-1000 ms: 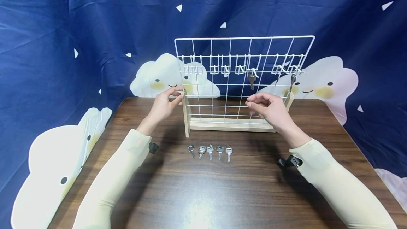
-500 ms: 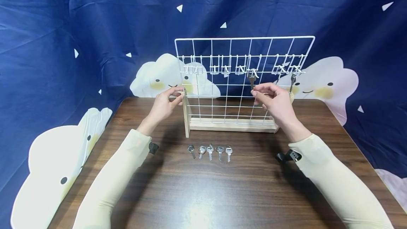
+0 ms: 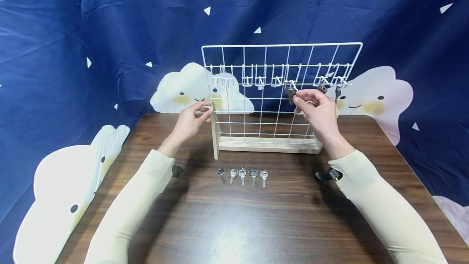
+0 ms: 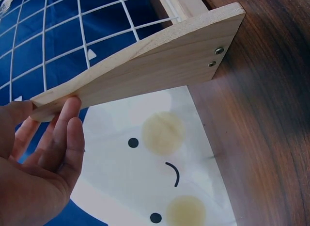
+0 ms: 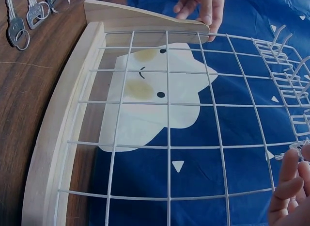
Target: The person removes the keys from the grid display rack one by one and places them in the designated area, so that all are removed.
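Note:
My left hand (image 3: 191,120) pinches the top of the wooden side panel (image 4: 145,66) of a white wire grid rack (image 3: 260,111). In the left wrist view its thumb and fingers lie on either side of the panel's tip. A key (image 3: 290,93) hangs from a hook right of the grid's middle. At its right edge are the fingertips of my right hand (image 3: 318,113), thumb and index finger close together. Whether they pinch the key or only touch it, I cannot tell. Two more keys hang further right: a brownish one (image 3: 322,88) and a dark one (image 3: 338,92).
Several silver keys with rings, including a middle key (image 3: 242,175), lie in a row on the brown table (image 3: 205,219) before the rack's wooden base (image 3: 267,146). White hooks (image 3: 260,80) line the grid's upper part. A blue curtain (image 3: 146,19) with clouds stands behind.
My right hand has risen and moved slightly right, to the hanging key, which has turned a little. The brownish key further right now shows more of its face. My left hand stays put.

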A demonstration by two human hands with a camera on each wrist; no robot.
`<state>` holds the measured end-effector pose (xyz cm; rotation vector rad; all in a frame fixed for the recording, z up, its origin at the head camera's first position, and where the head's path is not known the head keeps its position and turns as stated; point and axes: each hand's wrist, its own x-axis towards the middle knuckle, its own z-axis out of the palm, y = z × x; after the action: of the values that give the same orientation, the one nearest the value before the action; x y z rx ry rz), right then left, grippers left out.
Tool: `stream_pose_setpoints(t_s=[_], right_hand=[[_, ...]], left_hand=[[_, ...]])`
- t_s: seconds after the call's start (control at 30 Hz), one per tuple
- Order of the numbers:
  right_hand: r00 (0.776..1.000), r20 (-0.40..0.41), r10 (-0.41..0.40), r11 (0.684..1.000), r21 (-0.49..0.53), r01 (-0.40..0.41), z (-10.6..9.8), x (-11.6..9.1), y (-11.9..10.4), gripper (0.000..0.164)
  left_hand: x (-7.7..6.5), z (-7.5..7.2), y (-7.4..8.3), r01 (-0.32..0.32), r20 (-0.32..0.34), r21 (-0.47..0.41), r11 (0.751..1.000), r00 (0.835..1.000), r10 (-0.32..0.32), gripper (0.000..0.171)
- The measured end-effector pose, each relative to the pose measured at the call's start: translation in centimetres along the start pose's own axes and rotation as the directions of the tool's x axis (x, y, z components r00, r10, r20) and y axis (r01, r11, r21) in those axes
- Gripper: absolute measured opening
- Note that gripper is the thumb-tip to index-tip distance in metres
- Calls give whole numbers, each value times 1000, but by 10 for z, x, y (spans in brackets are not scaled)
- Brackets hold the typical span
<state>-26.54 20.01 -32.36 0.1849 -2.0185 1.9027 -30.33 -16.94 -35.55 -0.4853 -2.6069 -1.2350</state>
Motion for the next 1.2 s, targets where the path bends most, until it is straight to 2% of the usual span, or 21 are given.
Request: stream_pose_setpoints(t_s=[0.23, 0.5, 0.77, 0.93, 1.2], right_hand=[[999, -3, -38, 999, 38, 38, 6, 5, 0, 15], [994, -11, -107, 994, 12, 107, 12, 11, 3, 10], [991, -21, -135, 991, -26, 134, 14, 13, -1, 6], [991, -11, -134, 989, -59, 133, 13, 13, -4, 10], [996, 28, -86, 987, -133, 89, 8, 16, -9, 9]], left_hand=[[1, 1, -1, 0, 1, 2, 1000, 1000, 0, 34], [0, 1, 0, -2, 2, 5, 1000, 1000, 2, 35], [0, 2, -2, -15, -6, 13, 1000, 1000, 15, 34], [0, 2, -2, -21, -16, 17, 1000, 1000, 22, 33], [0, 1, -1, -9, -4, 6, 1000, 1000, 9, 34]])
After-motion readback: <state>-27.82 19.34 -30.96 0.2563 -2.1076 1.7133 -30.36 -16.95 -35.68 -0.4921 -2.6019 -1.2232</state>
